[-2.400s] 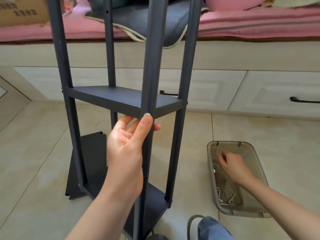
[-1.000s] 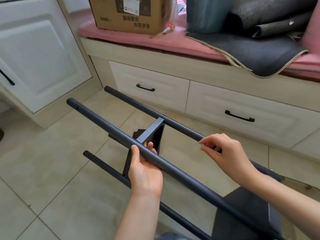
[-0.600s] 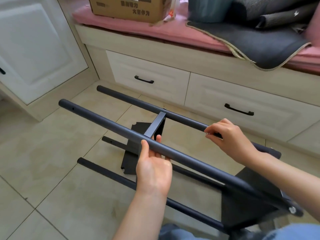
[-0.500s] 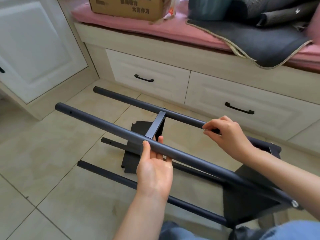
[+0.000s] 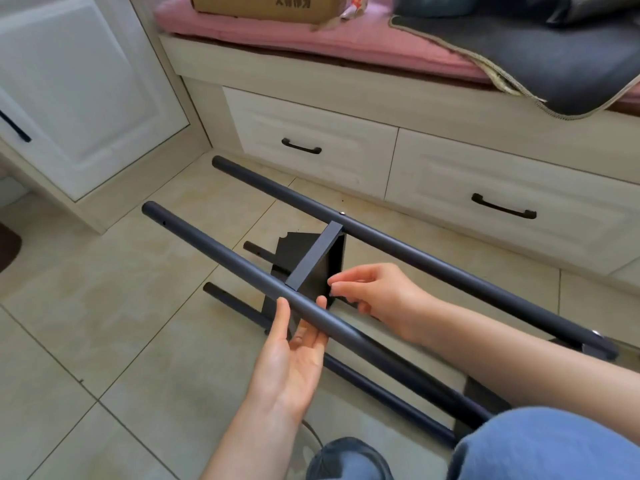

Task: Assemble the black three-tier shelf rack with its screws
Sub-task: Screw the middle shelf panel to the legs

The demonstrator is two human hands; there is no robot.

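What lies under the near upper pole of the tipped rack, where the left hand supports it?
Under the near pole: left hand, fingers cradling it, a lower pole and tiled floor. Whether the right hand pinches a screw is hidden.

Whatever the right hand [image 5: 374, 294] pinches is too small to tell, the black metal shelf rack [image 5: 398, 251] has its lower end hidden behind the blue-clad knee [image 5: 554, 445], and the brown cardboard box [image 5: 266, 6] is cut by the top edge.
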